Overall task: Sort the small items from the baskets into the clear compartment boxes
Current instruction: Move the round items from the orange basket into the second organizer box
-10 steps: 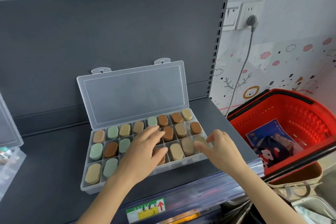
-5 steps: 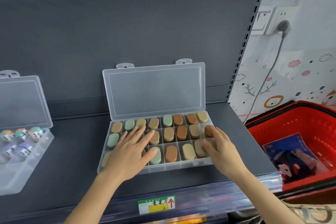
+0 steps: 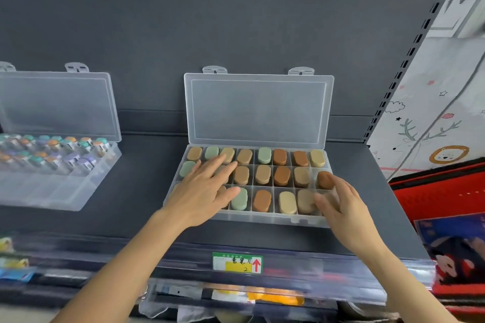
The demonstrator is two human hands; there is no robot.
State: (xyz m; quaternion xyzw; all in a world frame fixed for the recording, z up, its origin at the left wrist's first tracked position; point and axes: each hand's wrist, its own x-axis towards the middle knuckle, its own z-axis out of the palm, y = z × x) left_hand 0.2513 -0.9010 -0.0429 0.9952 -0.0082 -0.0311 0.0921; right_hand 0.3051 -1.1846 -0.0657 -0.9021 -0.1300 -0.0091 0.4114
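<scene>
Compartment box sits mid-shelf, lid swung up against the back panel. Every cell I can see holds one oval piece; the cells under the hands are hidden.

My read: the fill is about done, and the step in hand is seating the pieces flat so the lid can close.

How to do it well:
- press straight down and lightly, since the box is thin plastic and can skate on the shelf
- check the brown piece in the right end cell; it looks skewed, so nudge it square
- lift the hands straight up so no piece drags over a divider
- the red basket at right has only a packet showing, so I can't tell if any small pieces are left in it

Pose:
- left hand: palm down over the left cells, fingers straight and spread, gripping nothing
- right hand: over the front-right corner, fingers loosely bent and apart, thumb on a tan piece; no grip visible, and I can't tell if a fingertip touches the brown piece
- both forearms reach in from below

The second box, on the left, holds small capped bottles, well apart from the hands.
</scene>
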